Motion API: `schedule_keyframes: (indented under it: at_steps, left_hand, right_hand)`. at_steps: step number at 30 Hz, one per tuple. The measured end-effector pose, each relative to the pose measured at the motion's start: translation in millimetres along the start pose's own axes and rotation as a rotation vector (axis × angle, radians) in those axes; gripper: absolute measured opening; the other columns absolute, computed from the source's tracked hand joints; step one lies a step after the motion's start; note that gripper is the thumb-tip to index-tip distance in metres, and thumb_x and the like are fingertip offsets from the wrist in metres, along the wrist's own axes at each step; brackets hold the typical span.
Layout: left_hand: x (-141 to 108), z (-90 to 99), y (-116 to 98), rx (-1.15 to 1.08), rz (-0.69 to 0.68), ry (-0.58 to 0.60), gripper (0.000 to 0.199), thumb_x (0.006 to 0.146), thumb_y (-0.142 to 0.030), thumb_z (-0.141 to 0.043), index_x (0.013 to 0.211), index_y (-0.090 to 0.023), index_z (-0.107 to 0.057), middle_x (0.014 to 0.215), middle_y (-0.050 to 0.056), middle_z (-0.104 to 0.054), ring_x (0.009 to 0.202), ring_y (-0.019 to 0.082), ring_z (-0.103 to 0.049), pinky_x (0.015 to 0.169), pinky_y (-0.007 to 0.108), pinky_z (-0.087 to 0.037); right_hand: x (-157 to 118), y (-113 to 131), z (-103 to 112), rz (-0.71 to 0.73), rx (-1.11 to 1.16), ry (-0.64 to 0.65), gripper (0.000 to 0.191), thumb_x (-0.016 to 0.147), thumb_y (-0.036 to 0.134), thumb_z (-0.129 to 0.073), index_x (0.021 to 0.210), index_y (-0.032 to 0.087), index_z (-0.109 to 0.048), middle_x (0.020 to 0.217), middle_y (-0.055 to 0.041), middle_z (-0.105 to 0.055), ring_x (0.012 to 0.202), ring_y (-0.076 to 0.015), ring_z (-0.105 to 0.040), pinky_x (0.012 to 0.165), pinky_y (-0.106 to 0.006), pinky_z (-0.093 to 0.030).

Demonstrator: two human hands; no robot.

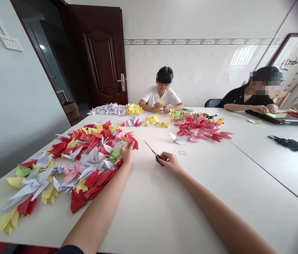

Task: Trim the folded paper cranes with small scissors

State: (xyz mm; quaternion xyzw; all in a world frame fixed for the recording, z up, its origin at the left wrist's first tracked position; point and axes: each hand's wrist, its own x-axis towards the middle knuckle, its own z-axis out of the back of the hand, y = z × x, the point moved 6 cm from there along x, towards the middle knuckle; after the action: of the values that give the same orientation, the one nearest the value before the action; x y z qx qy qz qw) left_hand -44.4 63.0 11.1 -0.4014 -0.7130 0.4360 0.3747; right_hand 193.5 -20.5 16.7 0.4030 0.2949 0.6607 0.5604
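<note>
My left hand (127, 151) is closed on a red paper crane (133, 141) at the right edge of a large heap of folded paper cranes (91, 155). Red, white, yellow, pink and green ones lie mixed in that heap. In my right hand (170, 162) is a pair of scissors (157, 155) with black handles. Its slim metal blades point up and left toward the red crane, apart from it. A white paper crane (177, 139) lies beyond my right hand, near a small red outline mark (182, 152) on the white table (149, 211).
Red and pink cranes (198, 125) are piled at centre right, white and yellow ones (112, 109) at the far edge. Across the table a person (162, 95) handles yellow paper. Another person (252, 93) works over a black tray (265, 118). A black tangled bundle (293, 144) lies right.
</note>
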Motion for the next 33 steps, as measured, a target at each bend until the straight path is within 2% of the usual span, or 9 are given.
schedule_keyframes:
  at_steps: [4,9,15,23,28,33]
  left_hand:
    - [2,-4.4,9,-0.112,0.074,0.029,0.028,0.059,-0.036,-0.081,0.067,-0.015,-0.065,0.061,-0.001,-0.061,0.059,0.011,-0.055,0.058,0.021,-0.044]
    - [-1,-13.0,9,-0.181,0.143,0.105,0.027,0.058,-0.032,-0.080,0.063,-0.015,-0.061,0.055,-0.003,-0.055,0.052,0.007,-0.050,0.051,0.019,-0.037]
    - [-9,-17.6,5,-0.195,0.269,0.131,0.039,0.047,-0.036,-0.087,0.069,-0.014,-0.063,0.064,-0.001,-0.062,0.052,0.008,-0.057,0.052,0.019,-0.041]
    - [-10,-19.1,6,-0.182,0.283,0.153,0.039,0.047,-0.034,-0.086,0.072,-0.013,-0.065,0.066,-0.001,-0.063,0.053,0.008,-0.058,0.057,0.021,-0.043]
    - [-6,-16.5,9,-0.248,0.292,0.105,0.035,0.050,-0.027,-0.081,0.078,-0.013,-0.065,0.073,0.001,-0.066,0.056,0.008,-0.057,0.059,0.022,-0.045]
    - [-3,-12.7,12,-0.300,0.306,0.043,0.029,0.051,-0.022,-0.075,0.077,-0.013,-0.064,0.070,0.001,-0.065,0.054,0.008,-0.057,0.057,0.022,-0.044]
  right_hand:
    - [-1,-1,-3,-0.023,-0.041,0.030,0.030,0.075,0.050,-0.063,0.069,0.020,-0.061,0.061,0.0016,-0.056,0.057,-0.0134,-0.045,0.052,-0.026,-0.030]
    - [-1,1,-5,-0.024,-0.116,0.051,0.027,0.071,0.045,-0.066,0.066,0.021,-0.056,0.059,0.0033,-0.052,0.057,-0.0127,-0.043,0.052,-0.026,-0.028]
    - [-2,5,-5,-0.036,-0.103,0.074,0.025,0.073,0.045,-0.064,0.067,0.021,-0.057,0.059,0.0032,-0.052,0.056,-0.0125,-0.042,0.052,-0.025,-0.028]
    - [-2,3,-6,-0.050,-0.058,0.082,0.023,0.073,0.043,-0.064,0.068,0.021,-0.060,0.059,0.0031,-0.053,0.056,-0.0124,-0.042,0.051,-0.025,-0.029]
    - [-3,4,-4,-0.044,-0.041,0.073,0.023,0.072,0.043,-0.065,0.067,0.020,-0.061,0.058,0.0028,-0.053,0.055,-0.0125,-0.043,0.052,-0.025,-0.029]
    - [-3,4,-5,-0.041,-0.019,0.107,0.022,0.073,0.042,-0.065,0.070,0.020,-0.065,0.059,0.0026,-0.054,0.056,-0.0126,-0.044,0.051,-0.025,-0.029]
